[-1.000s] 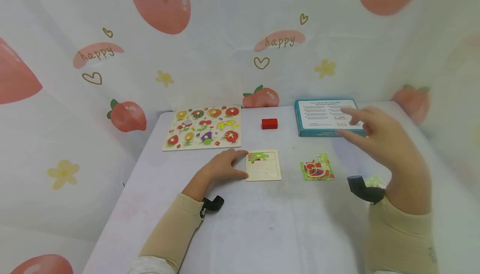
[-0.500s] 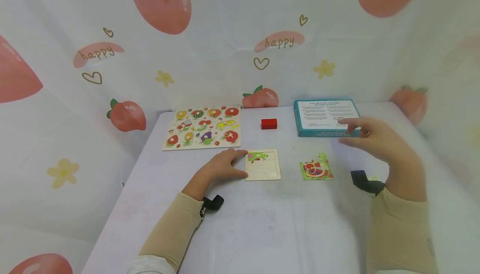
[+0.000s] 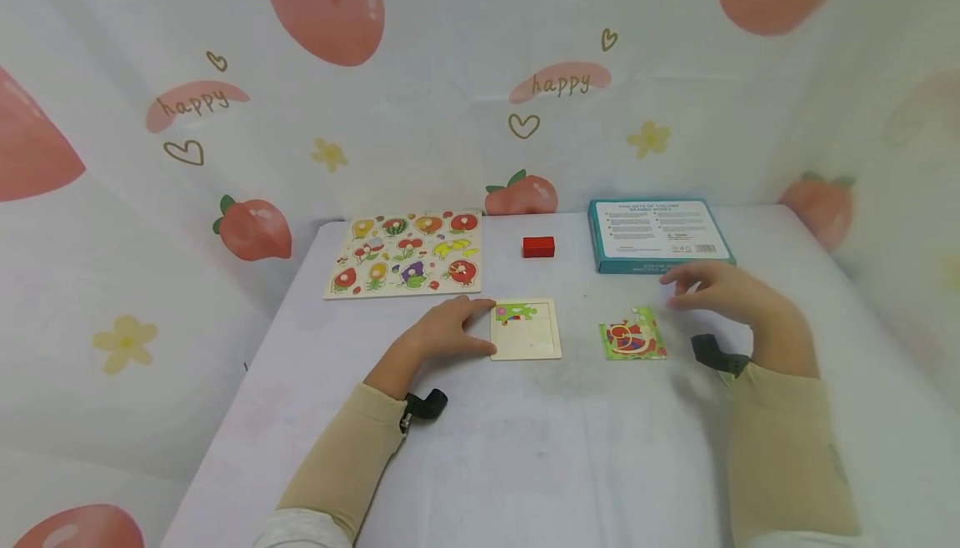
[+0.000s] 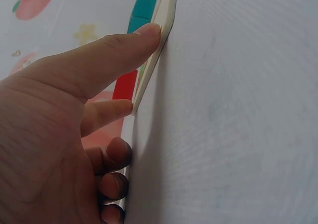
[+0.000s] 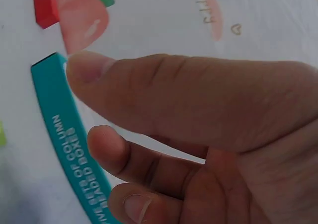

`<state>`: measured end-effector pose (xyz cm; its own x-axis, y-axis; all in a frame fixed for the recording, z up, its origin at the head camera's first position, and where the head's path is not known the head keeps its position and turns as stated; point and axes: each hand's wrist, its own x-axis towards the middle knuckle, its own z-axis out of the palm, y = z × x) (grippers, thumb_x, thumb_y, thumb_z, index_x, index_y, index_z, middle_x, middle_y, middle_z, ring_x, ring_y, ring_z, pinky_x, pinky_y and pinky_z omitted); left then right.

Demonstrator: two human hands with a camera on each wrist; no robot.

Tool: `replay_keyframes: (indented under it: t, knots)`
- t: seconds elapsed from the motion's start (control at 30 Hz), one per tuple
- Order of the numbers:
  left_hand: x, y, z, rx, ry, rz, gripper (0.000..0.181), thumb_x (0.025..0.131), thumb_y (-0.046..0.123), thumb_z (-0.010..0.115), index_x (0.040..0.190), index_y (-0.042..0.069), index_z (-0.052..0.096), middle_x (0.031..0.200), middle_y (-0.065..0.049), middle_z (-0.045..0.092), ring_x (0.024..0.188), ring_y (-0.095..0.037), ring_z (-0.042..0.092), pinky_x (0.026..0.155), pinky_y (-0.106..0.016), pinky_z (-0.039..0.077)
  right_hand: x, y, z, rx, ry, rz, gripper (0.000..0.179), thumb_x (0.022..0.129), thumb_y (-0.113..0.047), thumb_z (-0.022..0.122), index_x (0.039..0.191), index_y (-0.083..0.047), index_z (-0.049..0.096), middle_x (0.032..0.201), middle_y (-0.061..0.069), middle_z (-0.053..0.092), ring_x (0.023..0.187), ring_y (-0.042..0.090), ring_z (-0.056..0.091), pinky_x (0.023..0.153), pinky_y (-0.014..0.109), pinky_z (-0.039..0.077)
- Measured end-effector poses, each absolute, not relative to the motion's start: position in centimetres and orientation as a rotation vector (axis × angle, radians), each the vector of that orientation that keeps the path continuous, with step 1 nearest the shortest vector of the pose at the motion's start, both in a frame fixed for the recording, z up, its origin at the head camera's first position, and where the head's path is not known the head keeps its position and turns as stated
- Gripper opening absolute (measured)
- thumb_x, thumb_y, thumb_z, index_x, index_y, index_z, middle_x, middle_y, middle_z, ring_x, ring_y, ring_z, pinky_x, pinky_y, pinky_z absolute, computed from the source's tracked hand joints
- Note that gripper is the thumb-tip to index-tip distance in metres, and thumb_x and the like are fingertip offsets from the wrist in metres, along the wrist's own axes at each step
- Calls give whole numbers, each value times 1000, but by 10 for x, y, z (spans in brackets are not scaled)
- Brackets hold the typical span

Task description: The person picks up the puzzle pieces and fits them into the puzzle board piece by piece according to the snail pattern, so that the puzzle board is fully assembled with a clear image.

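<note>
A small square wooden puzzle tray (image 3: pixel 525 340) lies mid-table, with a green jigsaw piece (image 3: pixel 516 312) in its upper left corner. The thumb and index finger of my left hand (image 3: pixel 444 333) touch the tray's left edge, spread apart; in the left wrist view its other fingers bend loosely. To the right of the tray lies a square, colourful jigsaw picture (image 3: pixel 633 336) in red and green. My right hand (image 3: pixel 723 294) hovers right of that picture, in front of the teal box, thumb and fingers apart and nothing between them.
A fruit peg puzzle board (image 3: pixel 408 256) lies at the back left and a red block (image 3: pixel 538 246) stands at the back middle. The flat teal box (image 3: pixel 660 236) lies at the back right. A patterned cloth (image 3: pixel 450 140) hangs behind the table.
My right hand has moved left, down and nearer to the jigsaw picture, uncovering the teal box's right part. My left hand and the tray have stayed in place.
</note>
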<state>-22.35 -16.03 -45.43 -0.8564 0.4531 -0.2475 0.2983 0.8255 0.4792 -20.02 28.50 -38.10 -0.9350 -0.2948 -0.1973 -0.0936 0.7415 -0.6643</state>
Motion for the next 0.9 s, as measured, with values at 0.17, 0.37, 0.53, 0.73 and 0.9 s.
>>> replay_keyframes:
  t: [0.17, 0.37, 0.53, 0.73, 0.9]
  knots:
    - [-223, -159, -453, 566, 2660, 607, 84, 81, 52, 83, 154, 30, 48, 109, 2, 54, 102, -18, 50, 92, -39, 47, -207, 283, -396, -284, 2587, -998, 39, 96, -21, 71, 129, 0, 64, 109, 9, 60, 107, 31, 53, 91, 46, 42]
    - [-222, -160, -451, 558, 2650, 616, 83, 81, 52, 83, 154, 30, 49, 108, 2, 54, 100, -18, 50, 90, -39, 47, -214, 274, -409, -185, 2532, -937, 43, 92, -26, 76, 127, -5, 65, 105, 9, 62, 105, 31, 52, 90, 47, 40]
    - [-222, -160, -451, 557, 2651, 615, 83, 81, 52, 83, 153, 30, 49, 105, 2, 54, 99, -18, 50, 88, -38, 47, -220, 263, -415, -165, 2528, -874, 44, 87, -22, 80, 123, -2, 65, 99, 11, 63, 98, 30, 55, 87, 46, 41]
    - [-222, -160, -451, 557, 2646, 629, 83, 81, 52, 84, 153, 29, 50, 103, 1, 54, 97, -18, 50, 85, -37, 46, -222, 250, -416, -153, 2535, -797, 40, 84, -18, 81, 117, 0, 66, 108, 17, 66, 100, 35, 56, 92, 56, 43]
    - [-223, -160, -451, 567, 2639, 639, 83, 81, 51, 84, 153, 28, 50, 100, 0, 53, 94, -18, 50, 80, -36, 45, -222, 245, -415, -160, 2549, -773, 34, 83, -14, 80, 109, -2, 62, 106, 18, 65, 98, 35, 56, 88, 54, 43]
